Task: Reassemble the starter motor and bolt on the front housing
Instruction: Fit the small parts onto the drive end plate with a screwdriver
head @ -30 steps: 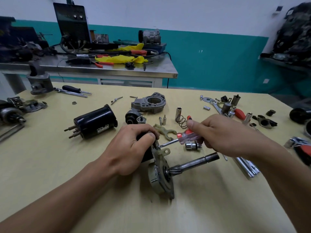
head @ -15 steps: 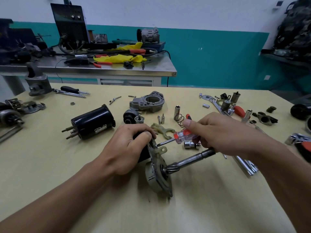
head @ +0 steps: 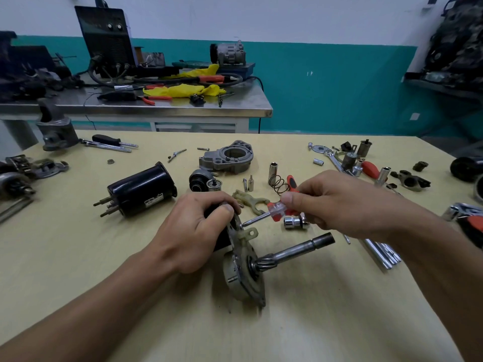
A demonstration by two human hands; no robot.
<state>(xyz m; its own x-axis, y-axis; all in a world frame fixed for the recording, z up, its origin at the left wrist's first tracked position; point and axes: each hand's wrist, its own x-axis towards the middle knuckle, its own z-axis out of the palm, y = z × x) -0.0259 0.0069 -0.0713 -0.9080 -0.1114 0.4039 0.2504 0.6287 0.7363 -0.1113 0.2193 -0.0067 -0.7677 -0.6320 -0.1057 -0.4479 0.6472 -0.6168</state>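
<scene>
Yellow worktable (head: 78, 257) fills the lower frame. Starter motor assembly (head: 245, 280) lies at centre, shaft pointing right. Left hand (head: 198, 231) grips its dark upper end, fingers curled. Right hand (head: 339, 202), right of centre, pinches the screwdriver (head: 277, 209) by its handle. Front housing (head: 230, 158) sits apart, above centre. Screwdriver tip meets the assembly's end plate.
</scene>
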